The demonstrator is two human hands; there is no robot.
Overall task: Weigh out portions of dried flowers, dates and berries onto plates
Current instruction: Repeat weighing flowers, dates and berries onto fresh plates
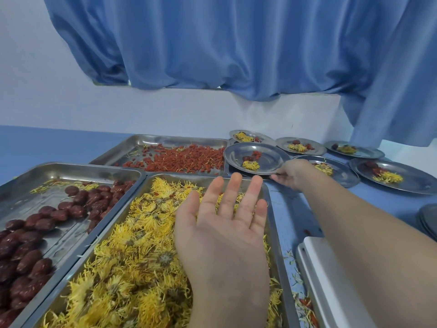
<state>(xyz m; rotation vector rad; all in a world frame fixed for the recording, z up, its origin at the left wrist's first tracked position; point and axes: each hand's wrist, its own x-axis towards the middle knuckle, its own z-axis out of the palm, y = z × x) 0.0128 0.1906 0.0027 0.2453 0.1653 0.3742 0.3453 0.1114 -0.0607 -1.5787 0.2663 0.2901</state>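
Three steel trays lie in front of me: yellow dried flowers [132, 252] in the near middle tray, dark red dates [35, 233] in the left tray, red berries [186, 159] in the far tray. My left hand [224, 223] hovers palm up over the flower tray, fingers spread, holding nothing. My right hand [293, 174] grips the near rim of a round steel plate [272, 157] that carries a flower, dates and berries. Several more filled plates [300, 145] sit beyond and to the right.
A white scale [331, 280] sits at the near right edge with loose petals beside it. Stacked empty plates [429, 221] show at the far right. A blue curtain [236, 43] hangs behind the blue table [293, 216], against a white wall.
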